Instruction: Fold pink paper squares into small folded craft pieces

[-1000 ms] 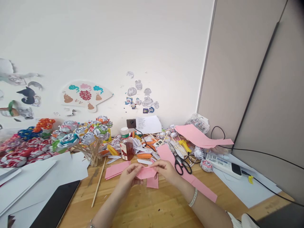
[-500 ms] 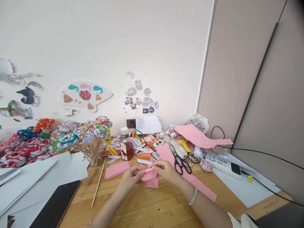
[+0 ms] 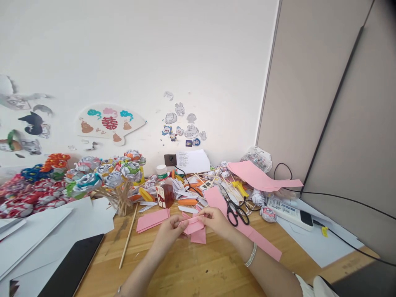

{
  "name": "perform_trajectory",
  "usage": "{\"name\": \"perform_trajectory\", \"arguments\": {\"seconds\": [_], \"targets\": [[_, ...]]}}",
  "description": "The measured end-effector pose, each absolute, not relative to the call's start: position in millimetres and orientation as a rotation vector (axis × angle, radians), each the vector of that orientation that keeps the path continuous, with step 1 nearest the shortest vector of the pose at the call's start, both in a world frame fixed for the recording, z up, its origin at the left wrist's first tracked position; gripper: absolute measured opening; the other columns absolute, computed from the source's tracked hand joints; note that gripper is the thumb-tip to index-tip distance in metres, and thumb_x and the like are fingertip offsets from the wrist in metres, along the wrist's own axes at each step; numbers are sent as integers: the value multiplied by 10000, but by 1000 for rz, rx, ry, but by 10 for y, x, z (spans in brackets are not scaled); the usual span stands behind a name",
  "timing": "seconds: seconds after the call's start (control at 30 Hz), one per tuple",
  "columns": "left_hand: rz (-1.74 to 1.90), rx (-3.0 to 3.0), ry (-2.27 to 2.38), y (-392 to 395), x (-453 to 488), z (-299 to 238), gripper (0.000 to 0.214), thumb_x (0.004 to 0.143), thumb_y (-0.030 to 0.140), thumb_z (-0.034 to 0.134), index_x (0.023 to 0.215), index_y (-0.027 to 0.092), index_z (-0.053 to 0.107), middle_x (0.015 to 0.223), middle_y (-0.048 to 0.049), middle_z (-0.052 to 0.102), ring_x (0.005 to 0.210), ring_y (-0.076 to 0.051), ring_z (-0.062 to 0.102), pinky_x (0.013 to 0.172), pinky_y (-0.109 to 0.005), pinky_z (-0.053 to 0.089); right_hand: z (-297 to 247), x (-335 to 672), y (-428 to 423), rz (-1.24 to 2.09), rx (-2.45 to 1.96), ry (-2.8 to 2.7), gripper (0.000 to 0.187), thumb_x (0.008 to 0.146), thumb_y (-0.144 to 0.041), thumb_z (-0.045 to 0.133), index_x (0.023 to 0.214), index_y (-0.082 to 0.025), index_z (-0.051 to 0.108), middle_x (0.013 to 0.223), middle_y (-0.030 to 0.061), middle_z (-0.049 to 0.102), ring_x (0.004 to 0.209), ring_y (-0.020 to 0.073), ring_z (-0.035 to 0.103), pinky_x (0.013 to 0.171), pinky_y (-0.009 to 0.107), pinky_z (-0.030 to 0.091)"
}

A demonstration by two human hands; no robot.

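Between my two hands is a small piece of pink paper [image 3: 193, 227], with its upper edge folded or bent. My left hand [image 3: 170, 228] pinches its left end between thumb and fingers. At the right end, my right hand [image 3: 215, 220] grips the same piece. More pink paper pieces [image 3: 199, 236] lie on the table just under it. A stack of pink rectangles [image 3: 152, 220] rests left of my left hand. Black-handled scissors [image 3: 237, 213] lie on a long pink strip [image 3: 264, 243] beside my right hand.
Paper flowers on sticks [image 3: 119, 177] crowd the back left. A bottle of reddish liquid [image 3: 164, 192] stands behind my hands. A wooden stick [image 3: 128, 237] and a black tablet-like slab [image 3: 74, 264] lie at left. A white power strip [image 3: 289, 212] with cables sits at right.
Both hands keep hold of the pink paper, and its upper edge looks slightly straighter between the fingers. The view has shifted very slightly; the other things stay in place.
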State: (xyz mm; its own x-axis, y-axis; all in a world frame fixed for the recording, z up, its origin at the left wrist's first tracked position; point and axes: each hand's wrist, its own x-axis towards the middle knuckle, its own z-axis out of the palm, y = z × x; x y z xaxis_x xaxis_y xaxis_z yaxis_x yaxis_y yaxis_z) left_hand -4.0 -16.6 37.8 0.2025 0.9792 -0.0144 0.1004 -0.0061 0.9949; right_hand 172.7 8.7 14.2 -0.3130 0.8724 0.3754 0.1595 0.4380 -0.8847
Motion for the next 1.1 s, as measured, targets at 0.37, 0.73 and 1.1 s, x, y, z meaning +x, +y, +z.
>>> {"name": "perform_trajectory", "arguments": {"seconds": [0.37, 0.73, 1.1], "targets": [[1073, 1477, 1178, -172, -24, 382, 312, 588, 457, 632, 606, 153, 561, 515, 18, 593, 501, -146, 582, 510, -253, 474, 162, 1713, 76, 884, -914, -1776, 164, 753, -278, 528, 729, -146, 622, 699, 24, 596, 667, 143, 530, 588, 232, 387], [1028, 1803, 1207, -166, -13, 217, 255, 695, 408, 542, 623, 167, 590, 529, 4, 592, 515, -152, 545, 504, -227, 391, 112, 1630, -10, 793, -936, -1952, 197, 747, -350, 562, 749, -176, 656, 721, 27, 632, 676, 150, 546, 614, 244, 415], [1020, 1587, 1080, -157, -3, 274, 334, 621, 475, 611, 549, 162, 518, 500, 32, 548, 493, -131, 562, 489, -226, 454, 205, 1700, 16, 898, -896, -1923, 231, 752, -350, 546, 723, -153, 664, 636, 5, 583, 613, 127, 493, 543, 216, 362]]}}
